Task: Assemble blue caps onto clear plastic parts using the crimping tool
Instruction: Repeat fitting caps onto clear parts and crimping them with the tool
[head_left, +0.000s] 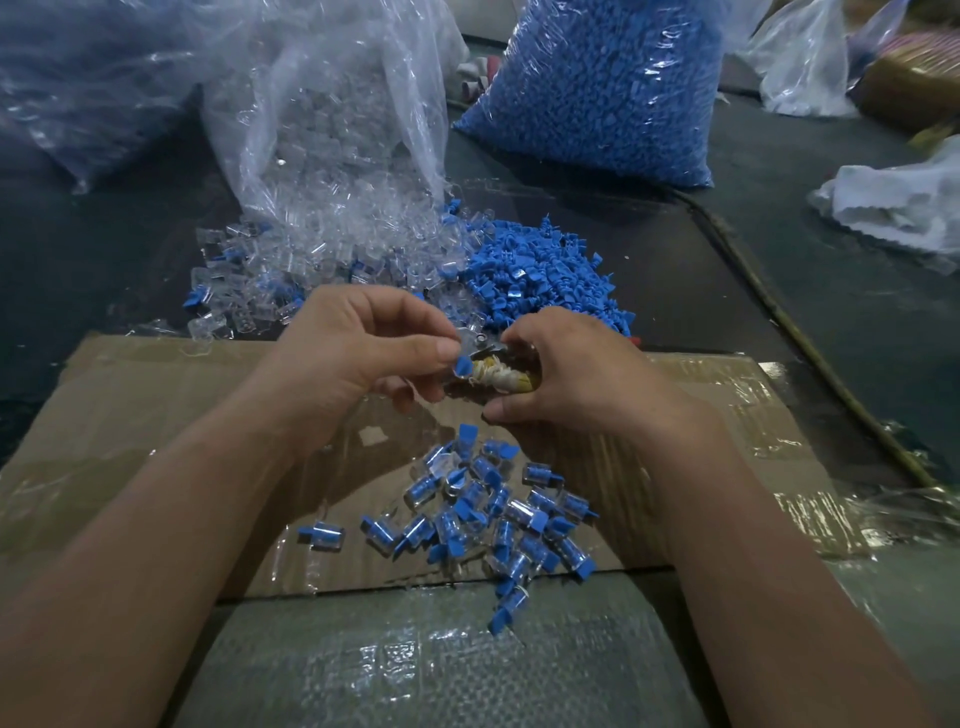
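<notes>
My left hand (358, 348) pinches a blue cap (462, 366) between thumb and fingers, with a clear part hard to make out beside it. My right hand (576, 369) grips the crimping tool (501, 376), whose handle is wrapped in pale cord and whose metal jaws (485, 344) meet the cap. Loose clear plastic parts (332, 244) spill from an open bag, next to a heap of loose blue caps (540, 270). Several assembled pieces (493, 514) lie on the cardboard (156, 395) below my hands.
A full bag of blue caps (602, 93) stands at the back. The clear bag of clear parts (332, 88) lies open at the back left. Crumpled plastic bags (904, 202) lie at the right. A woven plastic sheet (415, 665) covers the near edge.
</notes>
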